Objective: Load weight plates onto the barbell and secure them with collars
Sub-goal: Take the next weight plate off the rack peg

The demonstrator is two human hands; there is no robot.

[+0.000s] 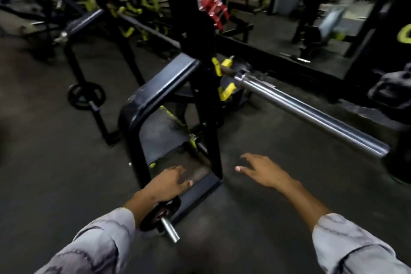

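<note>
Our left hand (172,181) and right hand (264,170) hang spread wide, holding nothing. Just under the left wrist sits what looks like a small weight plate (160,213) on a storage peg (170,230). Beyond the right hand the barbell sleeve (311,113) juts out bare; next we likely fetch that plate

Weight plate (160,213) partly behind forearm.

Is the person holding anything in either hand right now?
No. The left hand and right hand are both open and empty, above the small plate on its peg.
</note>
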